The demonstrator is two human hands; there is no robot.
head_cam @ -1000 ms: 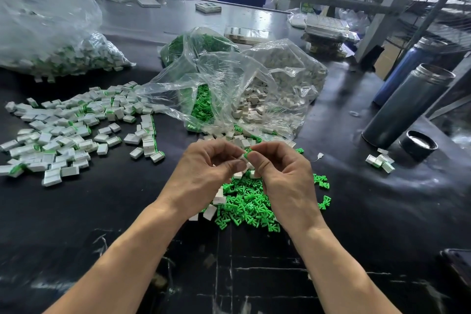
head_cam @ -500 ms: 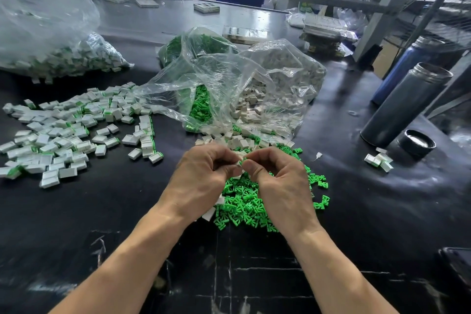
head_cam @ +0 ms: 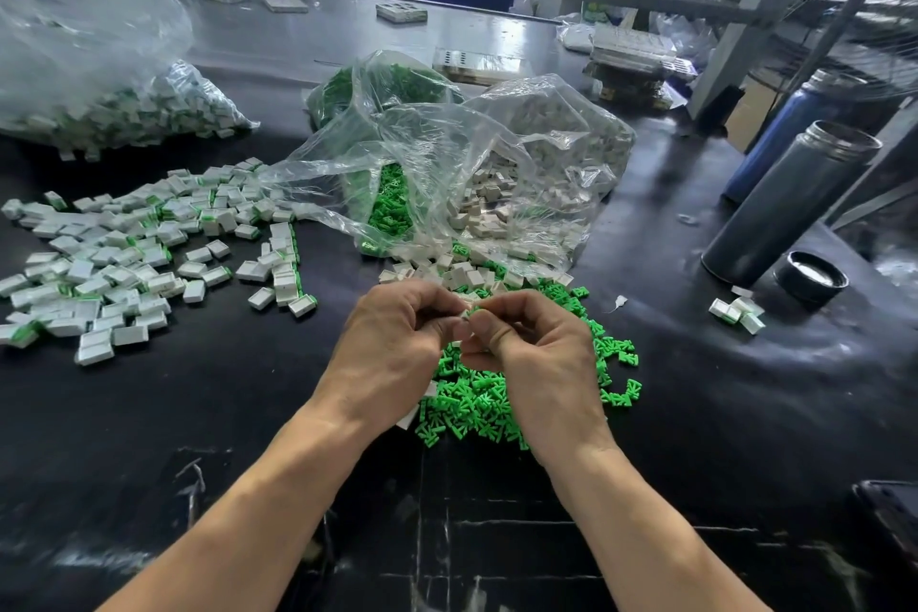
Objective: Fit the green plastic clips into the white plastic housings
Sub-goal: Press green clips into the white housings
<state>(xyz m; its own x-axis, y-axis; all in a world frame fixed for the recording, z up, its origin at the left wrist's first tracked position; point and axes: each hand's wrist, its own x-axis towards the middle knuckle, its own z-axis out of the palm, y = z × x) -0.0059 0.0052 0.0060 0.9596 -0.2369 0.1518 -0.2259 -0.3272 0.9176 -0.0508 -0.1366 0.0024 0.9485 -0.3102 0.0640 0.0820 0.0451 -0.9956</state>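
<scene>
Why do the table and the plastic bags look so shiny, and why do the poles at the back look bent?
In the head view, overhead light bounces off the glossy black table and the crinkled clear bag, making white glare. The wide-angle lens curves the shelf posts and tilts the grey flask near the edges. The hands in the middle look fairly sharp.

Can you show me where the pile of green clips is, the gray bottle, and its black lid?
pile of green clips (head_cam: 477,400): head view, middle of the loose heap.
gray bottle (head_cam: 790,206): head view, middle of its metal body.
black lid (head_cam: 810,277): head view, its rim, lying beside the bottle.
</scene>
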